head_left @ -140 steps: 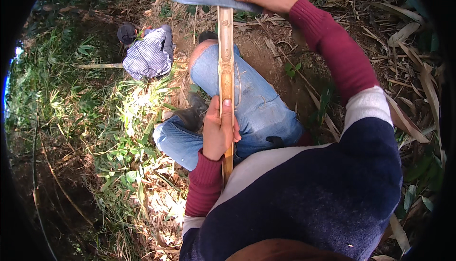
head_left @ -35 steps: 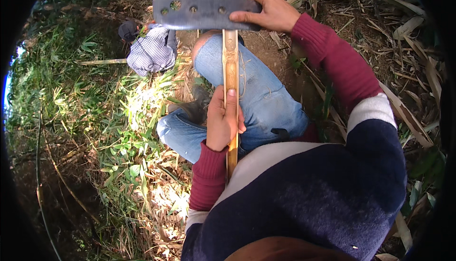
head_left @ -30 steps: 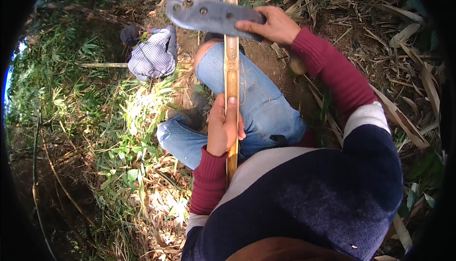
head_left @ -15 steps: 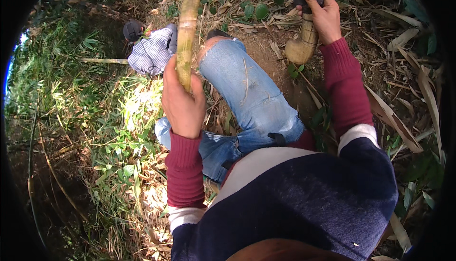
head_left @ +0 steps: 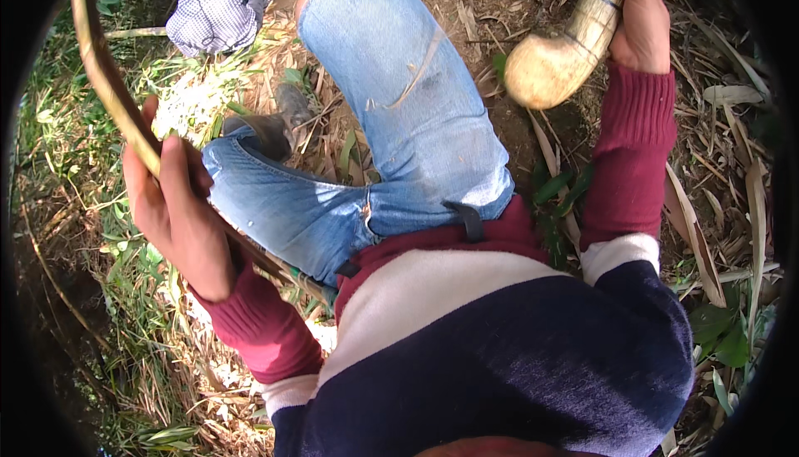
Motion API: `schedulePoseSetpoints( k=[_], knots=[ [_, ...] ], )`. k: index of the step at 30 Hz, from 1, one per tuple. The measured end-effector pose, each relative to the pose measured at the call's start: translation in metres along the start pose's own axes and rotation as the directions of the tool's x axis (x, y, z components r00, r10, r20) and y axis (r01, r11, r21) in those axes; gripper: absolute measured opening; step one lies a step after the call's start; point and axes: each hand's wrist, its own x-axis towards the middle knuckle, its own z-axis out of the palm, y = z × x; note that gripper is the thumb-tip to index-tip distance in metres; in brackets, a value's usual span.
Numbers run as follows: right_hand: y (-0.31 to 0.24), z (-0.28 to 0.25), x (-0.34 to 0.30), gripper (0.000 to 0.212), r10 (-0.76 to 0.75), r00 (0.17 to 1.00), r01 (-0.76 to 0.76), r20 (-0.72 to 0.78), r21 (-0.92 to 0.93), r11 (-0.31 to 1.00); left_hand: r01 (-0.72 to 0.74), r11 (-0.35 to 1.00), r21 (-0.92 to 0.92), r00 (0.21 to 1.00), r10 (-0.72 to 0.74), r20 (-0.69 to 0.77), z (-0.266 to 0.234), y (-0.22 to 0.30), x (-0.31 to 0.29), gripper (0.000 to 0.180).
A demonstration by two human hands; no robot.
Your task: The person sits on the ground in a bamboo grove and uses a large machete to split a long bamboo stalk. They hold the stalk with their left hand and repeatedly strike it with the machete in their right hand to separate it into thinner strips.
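Observation:
My left hand [head_left: 179, 207] is closed around a long yellow-brown bamboo strip [head_left: 112, 74], which slants up toward the upper left. A thin brown length shows past that wrist beside my thigh; I cannot tell if it belongs to the strip. At the upper right my right hand [head_left: 642, 20] grips a machete by the neck, where blade and handle meet. Its curved pale wooden handle [head_left: 549, 66] ends in a thick rounded butt that points down and left. The blade lies beyond the top edge of the picture. Strip and machete are well apart.
My legs in blue jeans [head_left: 399, 99] are bent between my hands. At the upper left, another person in a checked shirt [head_left: 216, 12] and dark cap is low to the ground near a pale pole [head_left: 137, 32]. Dry bamboo leaves [head_left: 692, 224] and green plants cover the slope.
My left hand has swung down and left with the bamboo strip, which now shows its narrow edge. My right hand has moved up and right with the machete, and the view has shifted.

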Motion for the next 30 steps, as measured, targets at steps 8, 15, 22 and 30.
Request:
schedulePoseSetpoints(
  k=[8, 15, 22, 30],
  knots=[
    [-0.001, -0.003, 0.006, 0.027, 0.076, 0.953, -0.155, 0.294, 0.254, 0.955, 0.245, 0.938, -0.247, 0.964, -0.208, 0.165, -0.011, -0.018, -0.02, 0.045],
    [0.006, 0.005, -0.001, 0.028, 0.093, 0.973, -0.147, 0.209, 0.262, 0.954, 0.48, 0.79, -0.382, 0.782, -0.188, 0.594, 0.008, -0.018, -0.022, 0.053],
    [0.016, 0.009, -0.005, 0.028, 0.073, 0.976, -0.166, 0.207, 0.476, 0.864, 0.59, 0.701, -0.4, 0.642, -0.107, 0.759, 0.03, -0.02, -0.019, 0.047],
    [0.021, -0.006, -0.003, 0.029, 0.161, 0.973, -0.22, 0.162, 0.47, 0.855, 0.348, 0.896, -0.275, 0.725, -0.072, 0.685, 0.051, -0.006, -0.011, 0.029]
  ],
)
